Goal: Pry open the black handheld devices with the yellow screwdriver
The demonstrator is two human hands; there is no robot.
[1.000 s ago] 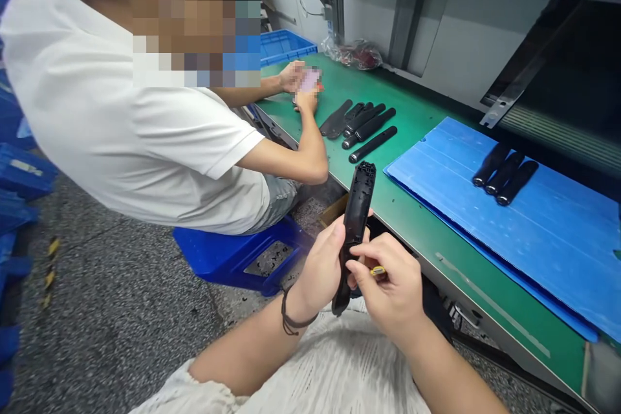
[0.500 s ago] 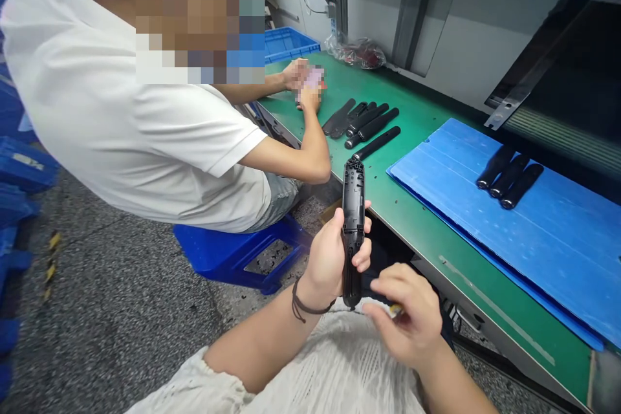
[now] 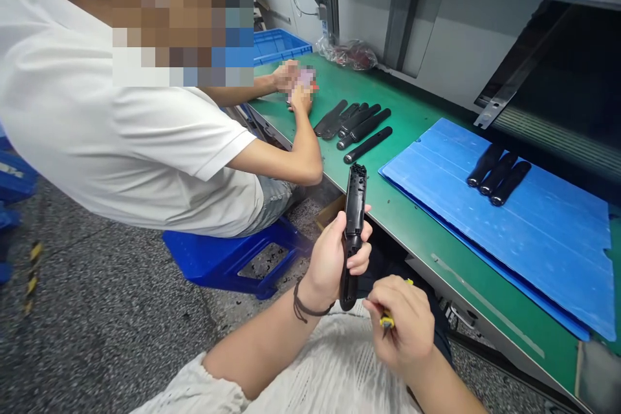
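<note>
Gripping the shell (image 3: 356, 197) beside the bench (image 3: 412, 220), the left hand (image 3: 330, 259) exposes its inside; the right hand (image 3: 406, 323), curled around a yellow tool (image 3: 387, 322), stands clear. This shell appears unfinished; three pieces (image 3: 499, 174) on the board (image 3: 548, 239) may be done.

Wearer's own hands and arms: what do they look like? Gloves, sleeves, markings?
Left hand and right hand: both bare, no gloves. Left wrist has a thin, dark cord bracelet with short loose ends; nothing shows on the right wrist. Left forearm is bare below a loose, off-white, textured sleeve. No sleeve visible on the right forearm.
</note>
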